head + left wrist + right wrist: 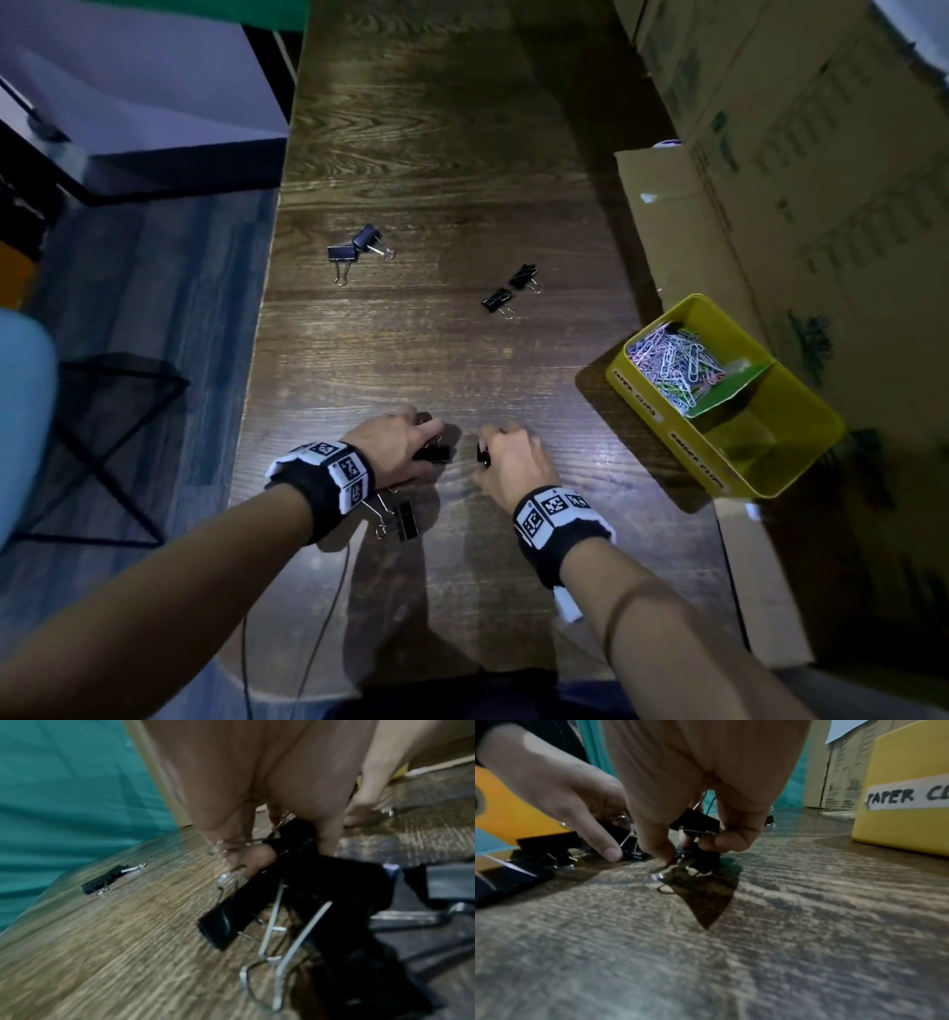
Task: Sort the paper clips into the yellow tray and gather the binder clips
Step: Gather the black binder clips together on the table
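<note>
On the dark wooden table (436, 154), the paper clips (678, 362) already lie in the yellow tray (770, 462). The left hand (395, 447) and right hand (513, 457) each pinch a binder clip (696, 824); two pairs (359, 249) (511, 290) farther away remain ungathered.

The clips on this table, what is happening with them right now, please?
A person is gathering black binder clips at the near edge of the wooden table. The left hand holds a bunch of clips, and the right hand pinches a binder clip. One large clip lies by the left wrist. Two pairs wait farther out. The coloured paper clips are already in the yellow tray.
</note>
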Demonstrator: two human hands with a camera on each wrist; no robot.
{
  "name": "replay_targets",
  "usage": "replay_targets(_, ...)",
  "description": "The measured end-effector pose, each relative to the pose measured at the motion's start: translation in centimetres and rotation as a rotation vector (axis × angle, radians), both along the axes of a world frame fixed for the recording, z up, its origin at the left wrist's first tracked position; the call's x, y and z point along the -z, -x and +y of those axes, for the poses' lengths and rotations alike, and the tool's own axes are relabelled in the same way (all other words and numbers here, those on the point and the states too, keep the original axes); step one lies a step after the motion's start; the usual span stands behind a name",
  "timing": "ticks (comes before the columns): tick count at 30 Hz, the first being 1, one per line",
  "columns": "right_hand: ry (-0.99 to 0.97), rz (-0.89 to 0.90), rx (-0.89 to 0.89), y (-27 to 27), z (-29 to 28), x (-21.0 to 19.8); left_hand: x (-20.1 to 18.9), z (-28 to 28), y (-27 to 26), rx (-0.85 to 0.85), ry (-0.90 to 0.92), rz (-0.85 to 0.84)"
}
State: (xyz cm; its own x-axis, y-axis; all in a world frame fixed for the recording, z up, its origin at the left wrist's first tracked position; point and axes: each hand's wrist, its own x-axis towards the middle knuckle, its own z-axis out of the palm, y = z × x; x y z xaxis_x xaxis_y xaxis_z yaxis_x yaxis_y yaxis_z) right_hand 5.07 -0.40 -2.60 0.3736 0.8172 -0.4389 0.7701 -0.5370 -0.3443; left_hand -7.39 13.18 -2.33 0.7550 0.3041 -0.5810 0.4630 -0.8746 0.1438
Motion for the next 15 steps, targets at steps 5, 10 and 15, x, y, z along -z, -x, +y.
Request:
replay_targets(5,-0.016,0.03,0.09,-1.1,-0.4,-0.4,-0.6,1.2,-0.7,0.016,0.009,-0.057)
replay_targets(10,-0.143,0.329,0.552,-2.5,-1.3,-1.8,-0.1,2.6,-1.6,-0.554,0.415,-0.362)
replay_targets(15,-0.562,1.047,1.041,-4.9,-3.5,-5.2,-3.8,0.2,-6.0,-1.103,1.048,-0.743)
